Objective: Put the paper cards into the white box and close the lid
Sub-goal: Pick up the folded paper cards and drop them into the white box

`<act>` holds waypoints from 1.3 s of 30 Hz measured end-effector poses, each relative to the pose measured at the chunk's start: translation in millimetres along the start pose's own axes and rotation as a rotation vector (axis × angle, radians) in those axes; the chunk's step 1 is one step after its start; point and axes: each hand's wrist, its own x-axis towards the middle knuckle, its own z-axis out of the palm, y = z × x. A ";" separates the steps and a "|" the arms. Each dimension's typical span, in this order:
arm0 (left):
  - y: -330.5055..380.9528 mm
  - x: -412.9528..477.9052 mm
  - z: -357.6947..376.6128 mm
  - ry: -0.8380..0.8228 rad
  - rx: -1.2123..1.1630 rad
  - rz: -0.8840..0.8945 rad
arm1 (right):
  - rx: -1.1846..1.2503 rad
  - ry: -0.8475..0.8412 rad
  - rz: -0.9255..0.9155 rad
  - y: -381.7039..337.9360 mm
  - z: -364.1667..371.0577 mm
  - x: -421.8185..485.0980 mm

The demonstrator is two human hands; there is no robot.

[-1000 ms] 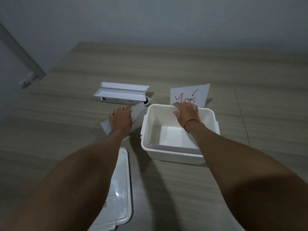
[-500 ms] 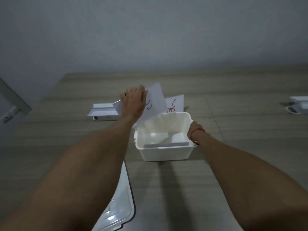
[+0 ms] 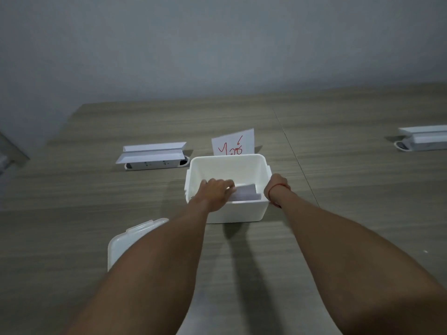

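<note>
Left hand (image 3: 216, 193) is pressing cards (image 3: 245, 195) down inside the box (image 3: 238, 212), grip unclear; right hand (image 3: 278, 187) is clasping its rim

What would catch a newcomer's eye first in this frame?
The open white box at the table's centre draws the eye, with the left hand reaching inside onto the paper cards and the right hand at its right rim. Just behind the box stands a card with red writing. The lid lies near left, partly hidden by the left forearm.
</note>
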 end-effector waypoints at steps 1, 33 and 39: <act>0.9 -1.1 2.1 -0.057 -0.019 -0.017 | 0.011 0.003 0.001 -0.3 0.5 -0.2; -132.4 100.6 11.2 0.386 -0.548 -0.670 | -0.183 0.054 -0.404 -137.4 39.7 175.8; -135.6 102.9 10.7 0.391 -0.559 -0.612 | -0.334 0.027 -0.435 -150.6 50.0 204.8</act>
